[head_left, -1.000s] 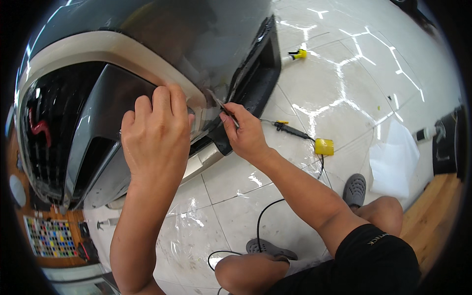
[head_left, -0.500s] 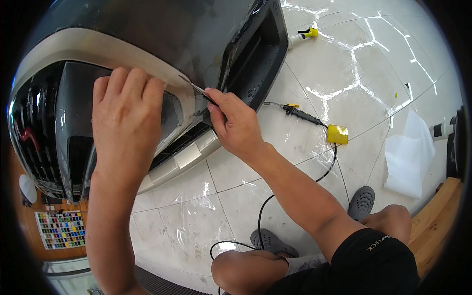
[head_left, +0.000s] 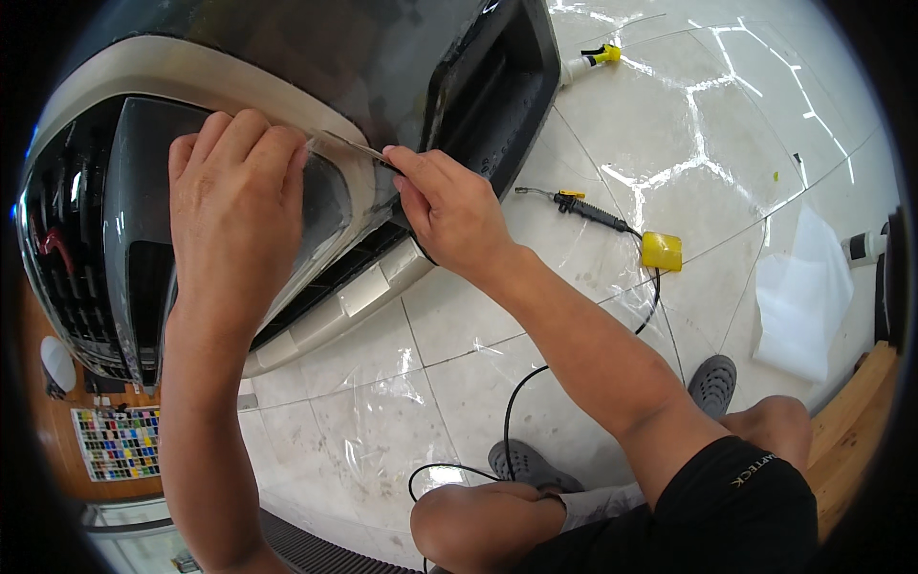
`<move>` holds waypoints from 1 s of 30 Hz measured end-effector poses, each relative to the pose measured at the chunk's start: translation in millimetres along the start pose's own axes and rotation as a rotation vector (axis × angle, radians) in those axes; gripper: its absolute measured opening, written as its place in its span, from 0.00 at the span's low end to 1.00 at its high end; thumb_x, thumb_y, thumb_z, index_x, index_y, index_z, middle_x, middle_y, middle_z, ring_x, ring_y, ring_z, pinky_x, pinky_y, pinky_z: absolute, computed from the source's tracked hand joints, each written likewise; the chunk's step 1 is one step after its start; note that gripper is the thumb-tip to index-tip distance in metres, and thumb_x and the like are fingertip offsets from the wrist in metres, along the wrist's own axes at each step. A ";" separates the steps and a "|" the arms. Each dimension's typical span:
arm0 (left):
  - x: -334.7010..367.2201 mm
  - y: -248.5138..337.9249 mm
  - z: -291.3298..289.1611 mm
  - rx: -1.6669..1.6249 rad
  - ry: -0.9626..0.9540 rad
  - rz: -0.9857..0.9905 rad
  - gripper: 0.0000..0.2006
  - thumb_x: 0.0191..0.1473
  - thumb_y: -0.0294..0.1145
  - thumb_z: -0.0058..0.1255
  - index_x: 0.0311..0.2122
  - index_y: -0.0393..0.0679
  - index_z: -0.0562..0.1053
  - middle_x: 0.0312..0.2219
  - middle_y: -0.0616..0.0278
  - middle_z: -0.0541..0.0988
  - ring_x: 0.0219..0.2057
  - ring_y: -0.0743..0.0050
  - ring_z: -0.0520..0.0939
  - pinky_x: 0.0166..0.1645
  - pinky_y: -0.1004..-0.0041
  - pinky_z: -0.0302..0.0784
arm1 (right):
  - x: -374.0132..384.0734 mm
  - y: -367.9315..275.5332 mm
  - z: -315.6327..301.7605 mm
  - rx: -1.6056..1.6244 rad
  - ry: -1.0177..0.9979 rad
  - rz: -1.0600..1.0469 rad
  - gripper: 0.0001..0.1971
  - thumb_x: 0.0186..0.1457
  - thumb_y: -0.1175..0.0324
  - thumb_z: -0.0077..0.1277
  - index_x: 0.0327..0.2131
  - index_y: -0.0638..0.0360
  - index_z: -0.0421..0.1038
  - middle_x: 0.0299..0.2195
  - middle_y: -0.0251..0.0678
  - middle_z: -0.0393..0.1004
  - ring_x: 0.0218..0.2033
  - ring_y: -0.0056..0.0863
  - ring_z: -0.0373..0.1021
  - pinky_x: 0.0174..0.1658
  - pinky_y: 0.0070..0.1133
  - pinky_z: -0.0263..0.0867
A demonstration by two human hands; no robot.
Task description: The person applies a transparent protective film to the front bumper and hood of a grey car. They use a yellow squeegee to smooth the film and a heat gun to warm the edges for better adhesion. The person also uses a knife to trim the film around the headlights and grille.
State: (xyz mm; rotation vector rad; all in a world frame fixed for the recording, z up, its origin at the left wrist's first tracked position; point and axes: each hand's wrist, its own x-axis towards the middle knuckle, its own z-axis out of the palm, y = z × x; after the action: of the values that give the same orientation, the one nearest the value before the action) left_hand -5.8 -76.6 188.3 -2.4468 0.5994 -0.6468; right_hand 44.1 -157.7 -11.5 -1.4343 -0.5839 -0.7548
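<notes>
A car's front corner fills the upper left, with a beige trim band curving round a dark lamp panel. Over that panel, my left hand is closed, fingertips pinched at the band's lower edge. A bit of clear film shows by its thumb; most of the pinch is hidden. Between thumb and fingers, my right hand grips a slim knife. Its thin silvery end points left along the beige band, toward my left hand, while its dark handle is mostly covered.
On the tiled floor lie a spray gun with a black hose, a yellow squeegee and a white sheet. A spray bottle is beside the bumper. A wooden edge borders the right; a colour chart is at left.
My right hand has moved slightly left and up along the beige band, showing more of the knife. My left hand has shifted a little left and up, still pinched.
</notes>
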 end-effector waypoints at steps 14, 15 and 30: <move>-7.9 1.6 -0.1 -0.008 -0.052 -0.009 0.03 0.52 0.25 0.52 0.31 0.38 0.75 0.27 0.60 0.73 0.34 0.63 0.74 0.45 0.66 0.64 | -7.5 -0.5 3.1 0.015 -0.023 0.052 0.12 0.53 0.79 0.52 0.43 0.63 0.70 0.27 0.41 0.72 0.23 0.35 0.70 0.28 0.25 0.67; -8.9 1.6 -0.2 -0.010 -0.053 -0.005 0.03 0.52 0.25 0.52 0.30 0.38 0.75 0.27 0.60 0.73 0.34 0.63 0.74 0.45 0.66 0.64 | -8.7 -2.0 3.4 0.016 -0.034 0.067 0.12 0.53 0.79 0.52 0.43 0.64 0.70 0.27 0.41 0.73 0.24 0.36 0.70 0.28 0.25 0.67; -19.6 13.5 -5.7 -0.042 -0.026 0.053 0.01 0.48 0.23 0.54 0.28 0.40 0.74 0.24 0.63 0.71 0.31 0.66 0.73 0.43 0.67 0.64 | -34.6 3.3 21.1 0.051 -0.055 0.176 0.08 0.53 0.76 0.50 0.38 0.62 0.68 0.28 0.45 0.73 0.28 0.44 0.72 0.31 0.32 0.70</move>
State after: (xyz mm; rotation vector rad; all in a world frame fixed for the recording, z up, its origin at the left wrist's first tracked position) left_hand -28.1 -78.6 178.3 -2.4658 0.6712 -0.5859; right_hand 26.0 -133.1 -38.3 -1.4420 -0.5074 -0.5593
